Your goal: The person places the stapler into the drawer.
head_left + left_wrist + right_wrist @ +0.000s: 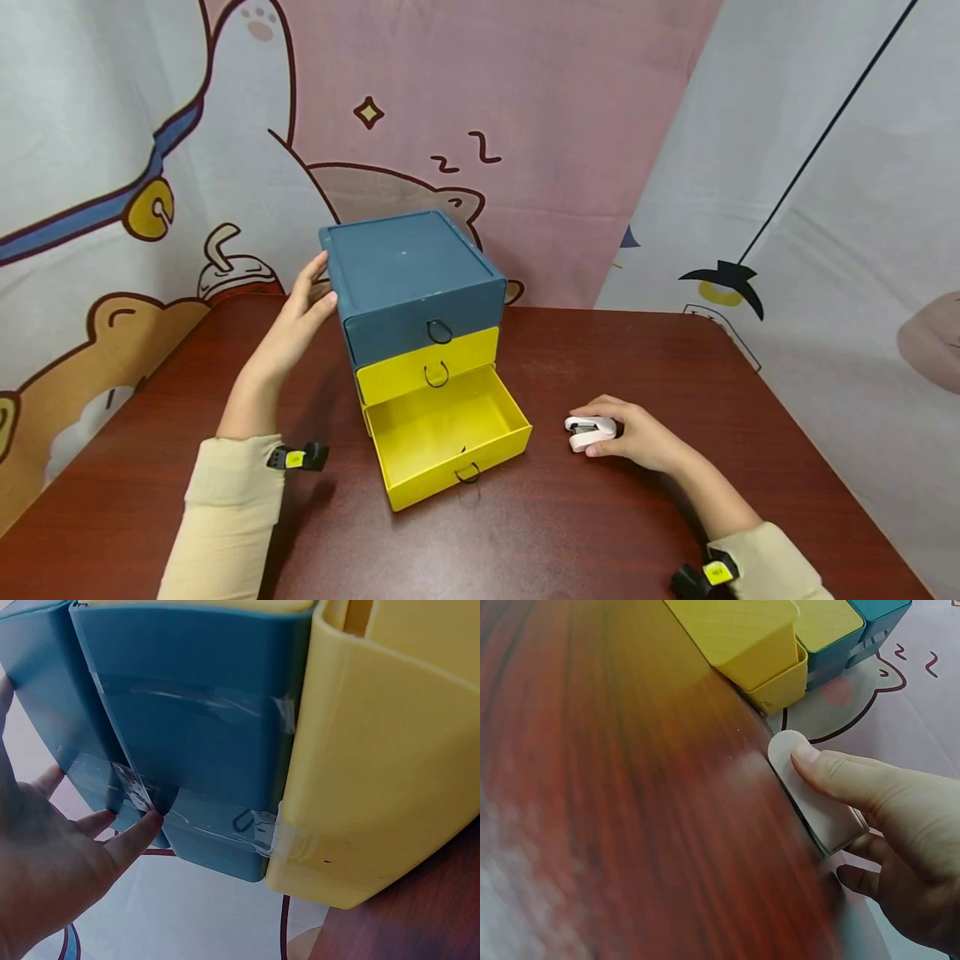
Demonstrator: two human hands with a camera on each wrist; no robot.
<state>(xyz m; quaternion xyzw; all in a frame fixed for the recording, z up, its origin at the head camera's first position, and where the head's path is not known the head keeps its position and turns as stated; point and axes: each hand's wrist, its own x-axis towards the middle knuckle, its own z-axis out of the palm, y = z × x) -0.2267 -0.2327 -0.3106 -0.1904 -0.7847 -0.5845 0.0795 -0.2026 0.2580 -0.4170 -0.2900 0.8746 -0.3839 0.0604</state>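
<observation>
A small drawer cabinet (416, 258) with a blue top stands on the table; its lowest yellow drawer (442, 417) is pulled out and holds nothing visible. The yellow drawer above it (427, 367) sticks out less. My left hand (296, 312) touches the cabinet's left side with spread fingers; in the left wrist view the fingertips (154, 819) lie against the blue wall near clear tape. To the right of the cabinet, my right hand (630, 433) pinches a small white stapler (588, 432) between thumb and fingers, at the table surface. The right wrist view shows the thumb along the stapler (810, 795).
The reddish-brown wooden table (600, 533) carries the cabinet. Thin black loop pulls (468, 473) hang on the drawer fronts. Behind the table hangs a printed cartoon cloth (562, 167). Dark wrist cameras (300, 457) are strapped at both sleeves.
</observation>
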